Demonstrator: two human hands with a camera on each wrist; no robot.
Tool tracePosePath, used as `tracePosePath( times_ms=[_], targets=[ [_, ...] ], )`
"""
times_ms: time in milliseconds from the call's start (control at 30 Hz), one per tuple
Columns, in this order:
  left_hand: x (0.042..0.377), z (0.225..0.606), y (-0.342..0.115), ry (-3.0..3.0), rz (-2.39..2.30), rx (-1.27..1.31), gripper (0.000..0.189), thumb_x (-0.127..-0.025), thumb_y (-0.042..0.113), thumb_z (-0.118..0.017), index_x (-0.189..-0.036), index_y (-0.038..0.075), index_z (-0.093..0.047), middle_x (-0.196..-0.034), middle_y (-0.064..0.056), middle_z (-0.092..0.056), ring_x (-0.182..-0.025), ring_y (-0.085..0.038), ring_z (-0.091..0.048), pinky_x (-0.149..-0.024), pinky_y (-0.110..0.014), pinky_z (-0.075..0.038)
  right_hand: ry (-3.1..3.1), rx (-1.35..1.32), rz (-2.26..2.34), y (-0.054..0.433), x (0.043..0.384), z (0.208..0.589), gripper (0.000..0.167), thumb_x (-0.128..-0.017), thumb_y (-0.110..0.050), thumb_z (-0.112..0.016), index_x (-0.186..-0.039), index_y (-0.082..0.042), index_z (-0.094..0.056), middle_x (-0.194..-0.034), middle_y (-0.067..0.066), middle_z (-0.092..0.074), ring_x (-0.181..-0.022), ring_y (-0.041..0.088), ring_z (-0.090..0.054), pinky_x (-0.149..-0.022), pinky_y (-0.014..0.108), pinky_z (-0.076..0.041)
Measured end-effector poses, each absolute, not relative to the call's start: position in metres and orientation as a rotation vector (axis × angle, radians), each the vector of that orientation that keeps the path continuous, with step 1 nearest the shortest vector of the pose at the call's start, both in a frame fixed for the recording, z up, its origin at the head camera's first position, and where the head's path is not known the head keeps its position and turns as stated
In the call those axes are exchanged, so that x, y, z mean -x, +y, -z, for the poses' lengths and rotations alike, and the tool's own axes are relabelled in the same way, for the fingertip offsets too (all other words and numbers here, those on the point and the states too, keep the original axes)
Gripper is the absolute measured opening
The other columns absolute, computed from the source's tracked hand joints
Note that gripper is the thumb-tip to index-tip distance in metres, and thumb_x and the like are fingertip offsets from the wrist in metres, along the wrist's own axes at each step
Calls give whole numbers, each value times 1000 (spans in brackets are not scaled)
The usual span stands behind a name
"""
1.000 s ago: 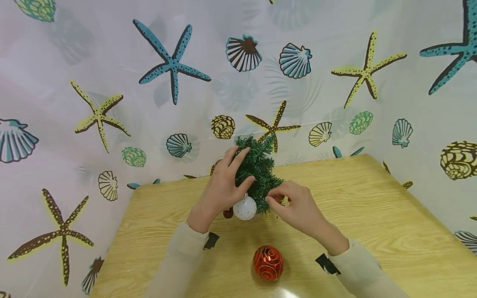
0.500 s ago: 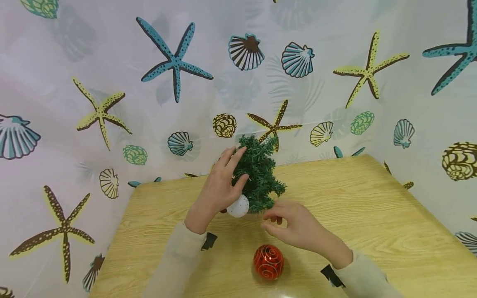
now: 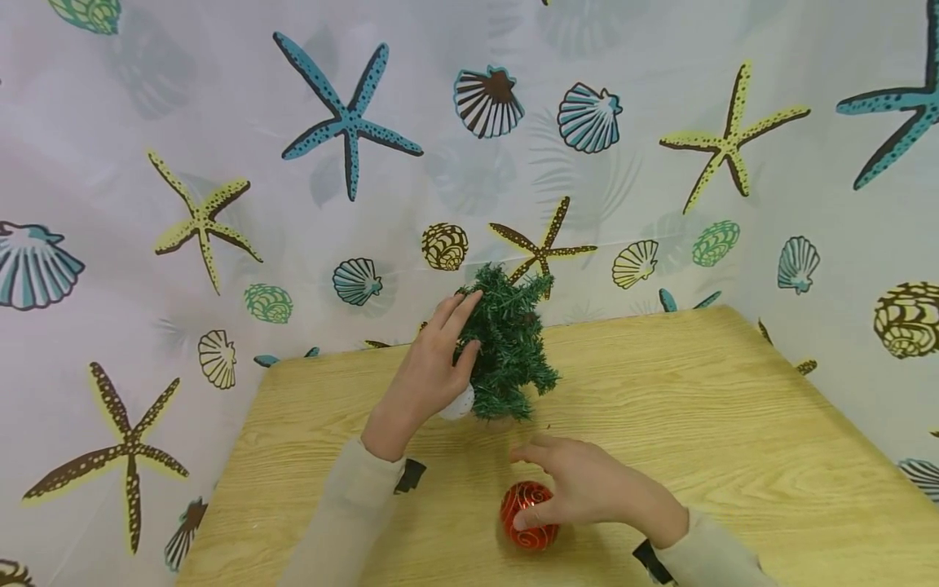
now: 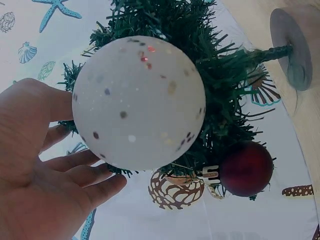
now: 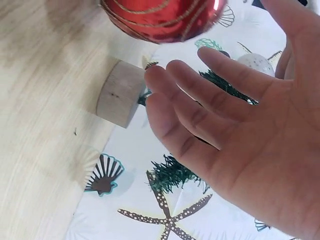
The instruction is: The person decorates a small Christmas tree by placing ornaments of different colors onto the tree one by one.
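Observation:
A small green artificial Christmas tree [image 3: 511, 350] stands on a round wooden base [image 5: 119, 95]. My left hand [image 3: 425, 371] rests against its left side, fingers extended among the branches. Close to that palm hangs a white speckled bauble [image 4: 140, 105], partly covered by the hand in the head view. A smaller dark red bauble [image 4: 246, 170] hangs beside it. Over the table in front of the tree, my right hand [image 3: 590, 483] is spread above a large red bauble [image 3: 524, 494] with gold swirls. Its thumb overlaps the bauble in the head view; contact cannot be made out.
The wood-grain table [image 3: 734, 424] extends to both sides of the tree. Behind and to the sides hangs a white curtain [image 3: 411, 65] printed with starfish and shells. A black strap piece [image 3: 651, 562] sits at the right cuff.
My right hand has left the tree's lower right branches and come down toward me, over the red bauble, its fingers spreading. The tree has turned slightly, and the white bauble has shifted left.

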State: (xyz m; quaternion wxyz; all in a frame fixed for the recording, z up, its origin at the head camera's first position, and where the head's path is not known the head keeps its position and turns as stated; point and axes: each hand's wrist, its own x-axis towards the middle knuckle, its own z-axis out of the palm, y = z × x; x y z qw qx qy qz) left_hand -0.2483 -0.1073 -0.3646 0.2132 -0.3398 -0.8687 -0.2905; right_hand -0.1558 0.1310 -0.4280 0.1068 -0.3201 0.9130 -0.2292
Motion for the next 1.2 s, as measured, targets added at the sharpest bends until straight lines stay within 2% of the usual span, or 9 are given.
tracePosePath(
  times_ms=[67, 167, 267, 333, 733, 900, 1100, 1200],
  targets=[
    [249, 365, -107, -2403, 803, 945, 65, -105, 7, -63, -164, 10, -36, -160, -21, -45, -150, -41, -44, -103, -54, -55, 2649, 938, 660, 130, 156, 432, 72, -87, -64, -78, -140, -16, -66, -134, 3, -68, -114, 26, -70, -90, 43, -60],
    [250, 366, -107, -2396, 800, 949, 64, -105, 5, -62, -164, 9, -37, -158, -21, -46, -141, -39, -54, -89, -48, -58, 2595, 950, 676, 130, 156, 437, 67, -87, -60, -80, -136, -15, -69, -129, 1, -69, -108, 18, -70, -87, 36, -60],
    [250, 368, -108, -2393, 800, 950, 62, -106, 3, -60, -164, 9, -37, -157, -21, -47, -130, -37, -62, -79, -42, -56, 2565, 975, 704, 130, 157, 439, 62, -88, -55, -82, -132, -13, -71, -123, 0, -71, -102, 10, -68, -83, 29, -59],
    [250, 368, -109, -2394, 801, 949, 62, -106, 3, -59, -164, 9, -37, -157, -21, -47, -127, -37, -64, -77, -41, -54, 2557, 989, 715, 130, 157, 440, 61, -88, -53, -83, -132, -12, -71, -122, 0, -71, -100, 8, -67, -81, 27, -58],
    [252, 368, -110, -2383, 793, 964, 61, -106, 1, -59, -163, 8, -38, -154, -20, -49, -142, -39, -54, -88, -46, -58, 2455, 1004, 784, 132, 159, 440, 57, -89, -41, -83, -135, -12, -67, -125, 1, -70, -104, 4, -65, -81, 23, -57],
    [251, 366, -110, -2385, 795, 966, 61, -105, -1, -58, -163, 8, -39, -153, -21, -50, -148, -39, -48, -96, -49, -57, 2452, 1029, 862, 135, 159, 432, 55, -90, -40, -82, -137, -15, -66, -132, 0, -68, -112, 8, -64, -84, 22, -57],
    [251, 366, -111, -2368, 792, 974, 60, -105, -2, -58, -162, 7, -40, -151, -22, -52, -150, -43, -45, -110, -54, -52, 2481, 1070, 975, 139, 160, 417, 58, -91, -40, -81, -139, -14, -63, -131, 0, -69, -112, 10, -65, -85, 23, -58],
    [251, 367, -111, -2366, 791, 977, 60, -105, -2, -58, -162, 7, -40, -151, -21, -52, -149, -42, -45, -108, -53, -53, 2499, 1069, 1017, 140, 160, 413, 62, -91, -41, -82, -141, -12, -60, -132, 3, -68, -114, 14, -66, -85, 23, -59]
  ],
)
